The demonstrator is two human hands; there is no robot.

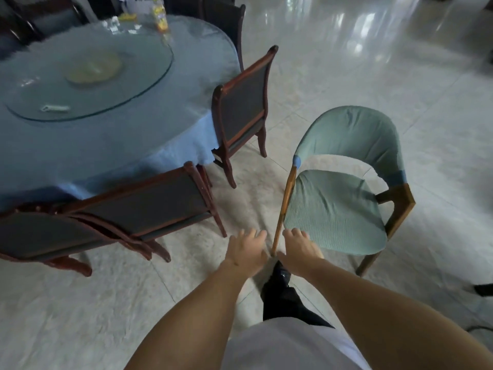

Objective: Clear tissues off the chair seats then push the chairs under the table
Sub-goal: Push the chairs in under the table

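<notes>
The green chair (344, 198) stands well apart from the table (133, 134), its seat bare; we see no tissue on it. That puts us, we judge, at the pushing step for this chair.

Our right hand (298, 249) lies at the near front edge of the seat, fingers (297, 233) spread and flat, and seems to touch the cover, though the blur leaves this unsure. Our left hand (246, 252) hovers just to the left of it, beyond the chair's thin wooden leg (285, 204), fingers loosely open and holding nothing. Neither hand grips anything.

Ahead and left of the fingers, the dark wooden chairs (149, 206) already sit tucked against the tablecloth, with another (244, 108) further ahead at the table's edge. The gap between them lies ahead of our left hand.

Next, we think, the green chair must be gripped by seat or armrest, turned to face the table, and slid across the tiled floor (373, 62) into that gap.
</notes>
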